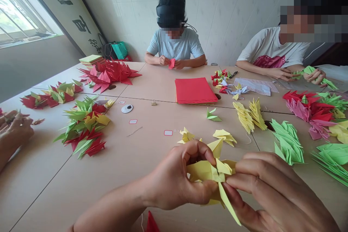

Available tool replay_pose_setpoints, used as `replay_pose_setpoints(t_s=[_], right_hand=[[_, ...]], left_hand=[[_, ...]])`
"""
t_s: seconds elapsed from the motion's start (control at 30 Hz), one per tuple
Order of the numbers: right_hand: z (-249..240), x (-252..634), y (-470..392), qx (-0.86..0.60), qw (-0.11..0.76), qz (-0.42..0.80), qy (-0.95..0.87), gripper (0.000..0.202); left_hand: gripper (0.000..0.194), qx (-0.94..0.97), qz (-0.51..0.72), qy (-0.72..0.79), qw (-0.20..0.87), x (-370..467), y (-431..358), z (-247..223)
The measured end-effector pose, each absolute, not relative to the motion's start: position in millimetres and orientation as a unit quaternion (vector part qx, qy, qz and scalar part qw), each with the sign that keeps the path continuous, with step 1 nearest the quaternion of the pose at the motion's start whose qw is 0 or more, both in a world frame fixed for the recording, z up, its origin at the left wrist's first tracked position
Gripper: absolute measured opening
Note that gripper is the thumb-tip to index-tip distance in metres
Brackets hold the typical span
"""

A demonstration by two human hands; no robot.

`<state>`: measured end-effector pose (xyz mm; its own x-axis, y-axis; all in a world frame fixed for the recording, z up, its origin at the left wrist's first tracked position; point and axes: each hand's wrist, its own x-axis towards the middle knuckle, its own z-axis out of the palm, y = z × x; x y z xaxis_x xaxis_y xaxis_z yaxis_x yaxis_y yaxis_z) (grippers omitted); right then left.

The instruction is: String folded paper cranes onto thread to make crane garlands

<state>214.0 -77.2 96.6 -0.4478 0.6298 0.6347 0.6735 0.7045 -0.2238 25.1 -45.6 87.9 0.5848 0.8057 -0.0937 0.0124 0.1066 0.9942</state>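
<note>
Close to the camera, my left hand (pixel 187 174) and my right hand (pixel 269 188) both grip a yellow folded-paper flower (pixel 217 177) with pointed petals. The left thumb and forefinger pinch it near its centre. From the right side, my other fingers hold its edge, with the thumb below beside a long downward petal. Parts of the flower are hidden behind the fingers. Just beyond it lie a yellow folded piece (pixel 225 137), another yellow piece (pixel 186 136) and a small green one (pixel 213 115).
A red paper stack (pixel 195 90) lies mid-table. Red folded flowers (pixel 114 74), a mixed green-red-yellow cluster (pixel 85 125), yellow bundles (pixel 244 117) and green bundles (pixel 288 141) lie around. Two people sit opposite, folding paper; another person's hand (pixel 17 127) shows at left.
</note>
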Motion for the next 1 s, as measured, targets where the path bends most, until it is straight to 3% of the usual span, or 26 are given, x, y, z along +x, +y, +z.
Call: replay_pose_setpoints(t_s=[0.2, 0.4, 0.67, 1.0], right_hand=[[97.1, 216.8, -79.6, -0.376, 0.354, -0.005, -0.856, 0.012], [101.9, 219.0, -81.7, -0.427, 0.402, 0.066, -0.808, 0.011], [102.3, 231.4, -69.3, -0.363, 0.311, 0.089, -0.873, 0.012], [98.9, 230.7, -66.1, -0.354, 0.307, 0.069, -0.881, 0.017]], left_hand=[[0.030, 0.600, 0.285, 0.335, 0.668, 23.2, -43.1, 88.8], [0.029, 0.589, 0.266, 0.295, 0.704, 18.7, -40.9, 88.7], [0.030, 0.601, 0.238, 0.284, 0.708, 18.5, -38.8, 89.2], [0.027, 0.622, 0.253, 0.309, 0.673, 19.5, -40.9, 90.2]])
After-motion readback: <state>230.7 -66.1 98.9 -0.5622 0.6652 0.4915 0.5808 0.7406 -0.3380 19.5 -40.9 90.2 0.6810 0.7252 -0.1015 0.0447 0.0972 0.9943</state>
